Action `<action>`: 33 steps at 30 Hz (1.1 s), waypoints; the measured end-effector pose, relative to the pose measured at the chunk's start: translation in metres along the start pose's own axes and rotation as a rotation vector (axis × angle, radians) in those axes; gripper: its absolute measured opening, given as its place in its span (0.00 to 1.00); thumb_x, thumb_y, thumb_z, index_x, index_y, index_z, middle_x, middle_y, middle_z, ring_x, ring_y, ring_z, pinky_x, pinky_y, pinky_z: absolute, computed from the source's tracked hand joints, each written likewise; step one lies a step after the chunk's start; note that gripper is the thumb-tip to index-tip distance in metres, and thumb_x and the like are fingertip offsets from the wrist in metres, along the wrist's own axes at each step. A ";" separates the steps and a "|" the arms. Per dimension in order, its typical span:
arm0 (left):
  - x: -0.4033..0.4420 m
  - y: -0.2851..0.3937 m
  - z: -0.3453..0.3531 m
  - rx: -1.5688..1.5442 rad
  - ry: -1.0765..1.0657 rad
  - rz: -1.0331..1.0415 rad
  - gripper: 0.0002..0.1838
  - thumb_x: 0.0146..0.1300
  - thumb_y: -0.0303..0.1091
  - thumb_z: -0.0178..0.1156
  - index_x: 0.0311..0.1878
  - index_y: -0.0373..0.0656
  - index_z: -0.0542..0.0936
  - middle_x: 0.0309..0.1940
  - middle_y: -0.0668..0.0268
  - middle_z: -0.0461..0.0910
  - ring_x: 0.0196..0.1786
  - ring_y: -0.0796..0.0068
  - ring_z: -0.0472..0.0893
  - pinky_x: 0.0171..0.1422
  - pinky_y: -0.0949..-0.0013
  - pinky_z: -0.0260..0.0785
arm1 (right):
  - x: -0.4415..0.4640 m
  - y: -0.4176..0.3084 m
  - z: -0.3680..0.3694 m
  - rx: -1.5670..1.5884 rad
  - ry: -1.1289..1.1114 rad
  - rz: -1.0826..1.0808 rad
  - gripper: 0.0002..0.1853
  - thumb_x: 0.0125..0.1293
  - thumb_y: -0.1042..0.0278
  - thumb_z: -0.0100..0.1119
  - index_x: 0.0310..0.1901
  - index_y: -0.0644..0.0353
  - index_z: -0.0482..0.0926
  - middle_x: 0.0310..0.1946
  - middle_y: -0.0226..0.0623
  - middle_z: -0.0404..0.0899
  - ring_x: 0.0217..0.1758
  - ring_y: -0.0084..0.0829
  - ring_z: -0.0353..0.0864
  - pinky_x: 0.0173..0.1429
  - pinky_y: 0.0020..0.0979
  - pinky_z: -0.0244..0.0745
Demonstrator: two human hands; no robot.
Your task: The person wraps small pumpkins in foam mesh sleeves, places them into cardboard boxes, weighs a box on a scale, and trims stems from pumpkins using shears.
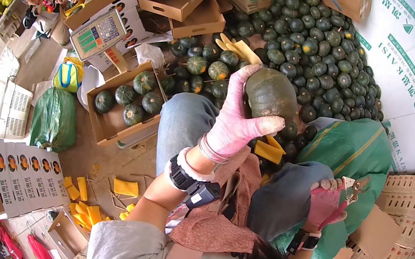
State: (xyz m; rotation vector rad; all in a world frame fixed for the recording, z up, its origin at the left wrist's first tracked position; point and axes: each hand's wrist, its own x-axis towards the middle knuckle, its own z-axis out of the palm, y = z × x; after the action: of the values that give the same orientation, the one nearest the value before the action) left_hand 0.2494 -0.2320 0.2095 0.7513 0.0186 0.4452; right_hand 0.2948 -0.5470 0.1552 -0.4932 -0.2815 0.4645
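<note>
My left hand [237,118], in a pink glove, holds up a dark green squash [272,94] above my knees. The thumb and fingers curve around its near side. My right hand [324,201], also gloved, is closed around the handles of pruning shears [354,189] beside my right knee. The shears point to the right, apart from the squash. Just past the held squash lies a yellow glove or cloth [240,48]. Behind it a large heap of small dark green squashes [322,50] spreads over the floor.
An open cardboard box [120,139] with several squashes stands to my left, near a digital scale [98,34]. Stacked cartons [177,1] rise behind. Yellow mesh pieces [89,214] lie on the floor. Green sacking [347,147] covers my right side. Two people sit at far left.
</note>
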 end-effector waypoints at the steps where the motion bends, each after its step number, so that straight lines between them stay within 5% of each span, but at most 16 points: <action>1: 0.000 -0.002 0.000 0.010 0.004 0.012 0.51 0.41 0.31 0.79 0.67 0.47 0.58 0.59 0.63 0.67 0.62 0.68 0.69 0.64 0.63 0.67 | 0.001 0.001 0.001 -0.001 0.000 -0.002 0.38 0.42 0.54 0.74 0.54 0.54 0.64 0.43 0.28 0.63 0.51 0.32 0.64 0.60 0.42 0.56; 6: -0.002 -0.003 -0.005 -0.028 0.007 -0.010 0.47 0.44 0.31 0.76 0.67 0.47 0.59 0.57 0.64 0.69 0.59 0.69 0.71 0.63 0.64 0.67 | 0.004 0.003 0.005 0.025 0.047 -0.006 0.37 0.40 0.55 0.75 0.51 0.52 0.63 0.40 0.26 0.62 0.47 0.29 0.63 0.57 0.39 0.56; 8: 0.001 -0.006 -0.017 0.046 0.022 0.066 0.46 0.46 0.31 0.75 0.67 0.47 0.59 0.56 0.64 0.69 0.57 0.69 0.72 0.62 0.65 0.68 | 0.010 0.005 0.009 0.032 -0.116 0.023 0.34 0.46 0.59 0.72 0.53 0.56 0.63 0.42 0.26 0.63 0.48 0.29 0.64 0.57 0.36 0.57; 12: -0.003 0.021 -0.031 -0.013 0.094 0.040 0.42 0.52 0.33 0.70 0.68 0.53 0.58 0.56 0.64 0.69 0.53 0.67 0.74 0.39 0.62 0.80 | 0.022 0.011 -0.009 0.130 -0.069 0.165 0.32 0.53 0.53 0.67 0.56 0.53 0.63 0.44 0.28 0.65 0.50 0.32 0.64 0.60 0.43 0.57; 14: -0.008 0.047 -0.042 -0.053 0.075 0.074 0.44 0.52 0.39 0.71 0.69 0.52 0.56 0.59 0.62 0.67 0.57 0.67 0.71 0.39 0.65 0.79 | 0.041 0.028 -0.007 0.093 -0.068 0.295 0.32 0.53 0.53 0.66 0.56 0.54 0.63 0.44 0.29 0.65 0.50 0.32 0.64 0.60 0.43 0.57; 17: -0.010 0.044 -0.077 -0.088 0.125 0.308 0.42 0.60 0.49 0.64 0.72 0.59 0.51 0.61 0.61 0.66 0.54 0.68 0.74 0.35 0.67 0.77 | 0.063 0.052 -0.003 0.053 -0.080 0.442 0.32 0.53 0.53 0.66 0.55 0.54 0.63 0.44 0.29 0.65 0.50 0.33 0.64 0.60 0.44 0.57; 20: -0.044 0.078 -0.092 0.027 0.229 0.304 0.42 0.64 0.54 0.56 0.74 0.63 0.44 0.63 0.59 0.64 0.48 0.68 0.78 0.30 0.72 0.73 | 0.069 0.080 0.012 0.005 -0.103 0.556 0.31 0.53 0.52 0.66 0.55 0.54 0.64 0.44 0.29 0.66 0.50 0.33 0.64 0.61 0.44 0.56; 22: -0.074 0.087 -0.104 -0.049 0.347 0.290 0.41 0.63 0.54 0.56 0.74 0.61 0.46 0.61 0.58 0.68 0.42 0.65 0.81 0.29 0.69 0.75 | 0.066 0.100 0.024 -0.022 -0.116 0.616 0.31 0.53 0.52 0.66 0.55 0.54 0.64 0.44 0.30 0.66 0.50 0.33 0.64 0.61 0.45 0.56; 26: -0.124 0.078 -0.150 -0.326 0.175 0.214 0.34 0.63 0.56 0.57 0.68 0.51 0.62 0.53 0.57 0.76 0.44 0.58 0.82 0.33 0.61 0.81 | 0.056 0.134 0.047 -0.074 -0.122 0.729 0.31 0.53 0.52 0.65 0.54 0.54 0.64 0.44 0.30 0.66 0.51 0.34 0.64 0.62 0.45 0.56; 28: -0.132 0.071 -0.148 -0.433 0.482 0.234 0.34 0.63 0.56 0.57 0.66 0.47 0.65 0.54 0.56 0.76 0.47 0.57 0.82 0.34 0.60 0.81 | 0.050 0.151 0.057 -0.099 -0.125 0.776 0.30 0.53 0.51 0.65 0.54 0.54 0.64 0.44 0.31 0.66 0.51 0.34 0.64 0.62 0.46 0.55; 33: -0.150 0.073 -0.178 -0.434 0.378 0.287 0.32 0.61 0.55 0.58 0.65 0.51 0.66 0.54 0.59 0.77 0.46 0.59 0.83 0.30 0.62 0.81 | 0.037 0.186 0.077 -0.161 -0.134 0.879 0.30 0.53 0.51 0.64 0.54 0.54 0.65 0.44 0.31 0.67 0.51 0.35 0.64 0.63 0.47 0.55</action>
State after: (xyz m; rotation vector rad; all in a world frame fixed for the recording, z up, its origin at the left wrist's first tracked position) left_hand 0.0547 -0.1274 0.1060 0.2339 0.1641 0.8303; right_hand 0.2324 -0.3540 0.1301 -0.7381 -0.2207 1.3412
